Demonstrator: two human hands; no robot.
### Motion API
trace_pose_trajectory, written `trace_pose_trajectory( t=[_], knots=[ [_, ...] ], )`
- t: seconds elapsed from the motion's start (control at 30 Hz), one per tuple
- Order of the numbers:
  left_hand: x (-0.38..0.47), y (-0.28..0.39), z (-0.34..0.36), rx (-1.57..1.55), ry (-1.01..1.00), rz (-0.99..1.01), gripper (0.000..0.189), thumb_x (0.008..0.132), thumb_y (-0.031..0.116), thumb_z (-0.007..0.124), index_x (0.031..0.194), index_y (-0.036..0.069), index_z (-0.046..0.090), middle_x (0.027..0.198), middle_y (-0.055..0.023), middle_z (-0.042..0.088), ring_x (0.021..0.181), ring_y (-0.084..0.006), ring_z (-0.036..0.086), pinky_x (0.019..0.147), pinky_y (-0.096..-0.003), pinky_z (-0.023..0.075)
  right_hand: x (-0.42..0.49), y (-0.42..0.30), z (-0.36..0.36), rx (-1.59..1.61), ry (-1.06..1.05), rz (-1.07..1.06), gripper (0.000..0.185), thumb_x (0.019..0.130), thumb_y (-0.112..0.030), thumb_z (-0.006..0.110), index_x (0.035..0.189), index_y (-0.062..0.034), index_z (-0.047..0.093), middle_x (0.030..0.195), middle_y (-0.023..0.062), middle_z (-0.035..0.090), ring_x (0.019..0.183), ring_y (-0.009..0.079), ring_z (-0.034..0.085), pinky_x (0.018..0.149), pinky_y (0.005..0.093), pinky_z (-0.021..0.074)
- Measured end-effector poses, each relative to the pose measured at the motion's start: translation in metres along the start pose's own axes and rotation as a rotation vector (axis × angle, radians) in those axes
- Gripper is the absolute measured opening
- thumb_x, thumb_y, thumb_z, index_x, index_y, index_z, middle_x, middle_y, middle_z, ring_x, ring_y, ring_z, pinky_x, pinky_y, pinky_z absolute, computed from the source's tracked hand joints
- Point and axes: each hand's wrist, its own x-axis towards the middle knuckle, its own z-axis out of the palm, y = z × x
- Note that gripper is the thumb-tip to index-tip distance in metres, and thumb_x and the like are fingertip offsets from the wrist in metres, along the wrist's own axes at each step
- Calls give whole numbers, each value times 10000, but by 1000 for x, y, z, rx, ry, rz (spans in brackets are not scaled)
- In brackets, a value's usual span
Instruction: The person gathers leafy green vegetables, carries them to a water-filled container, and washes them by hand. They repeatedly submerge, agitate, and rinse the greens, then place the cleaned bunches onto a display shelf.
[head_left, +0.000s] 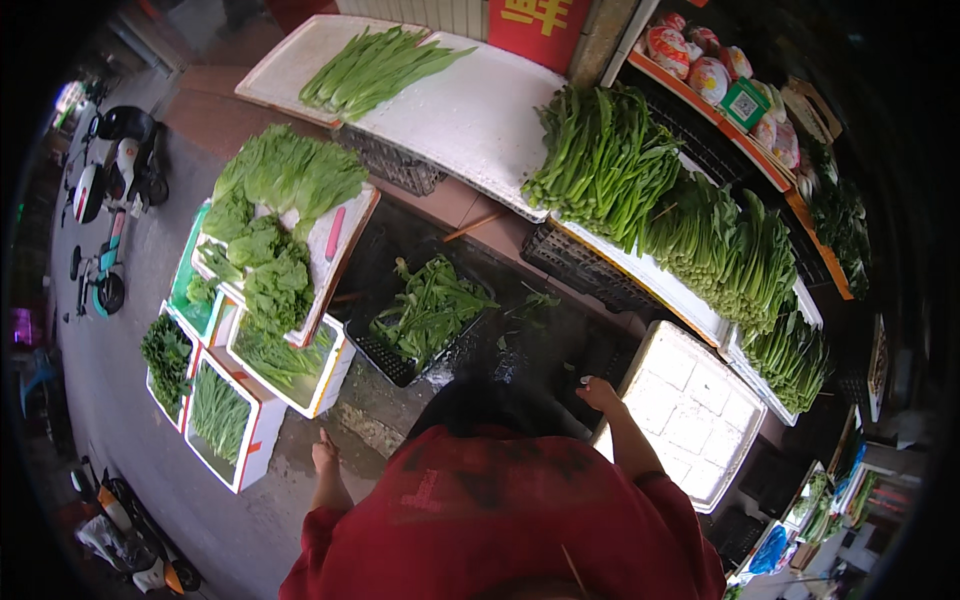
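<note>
My left hand (325, 454) hangs at my side over the wet ground, near the foam boxes, and nothing shows in it; its finger positions are not clear. On the other side, my right hand (598, 392) is beside a white foam lid (679, 405), fingers curled, with a small pale spot at the fingertips that I cannot identify. Ahead of me a black plastic crate (382, 358) holds loose leafy greens (435, 307). To its left, lettuce (277, 277) and a pink-handled tool (335, 234) lie on a foam board (315, 300).
Foam boxes of greens (219, 412) stand at the left. Bundled stem vegetables (600, 165) line a long white foam-topped stand (465, 120) across the front and right. Stray leaves (534, 306) lie on the wet floor. Scooters (124, 169) are parked on the road.
</note>
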Motion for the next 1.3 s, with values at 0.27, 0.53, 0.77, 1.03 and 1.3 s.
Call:
trace_pose_trajectory(
  t=[0.27,0.53,0.77,1.03,1.3],
  knots=[
    [9,-102,10,-678,-376,-78,324,811,318,597,987,58,516,682,-35,554,507,-119,514,424,-246,400,-14,-13,76,209,-414,329,197,757,-204,626,747,-16,570,609,55,573,489,132,563,340,257,352],
    [68,-252,-12,-734,-491,-90,317,816,224,607,1041,9,544,750,-40,590,578,-101,534,494,-235,443,31,-178,121,335,-35,314,189,818,-204,561,923,-54,609,709,13,609,516,81,534,423,218,374],
    [136,-444,-66,-639,-305,-501,290,833,251,550,1042,49,553,782,-62,614,577,-135,575,480,-248,451,22,-381,276,207,-430,-32,250,783,-93,593,1010,13,589,780,53,620,650,104,548,572,238,429],
    [191,-409,-104,-789,-299,-470,361,850,256,536,1127,27,513,894,-99,625,742,-167,611,628,-273,475,64,-486,364,287,-570,-5,356,771,-357,641,795,-3,613,616,68,585,547,133,507,545,303,418],
    [221,-351,-106,-724,-411,-370,324,824,180,576,1089,-2,538,883,-64,615,715,-127,579,617,-237,441,166,-550,419,-172,-643,-220,312,760,-288,630,890,-5,623,729,124,630,662,241,603,628,337,459]
  ],
)
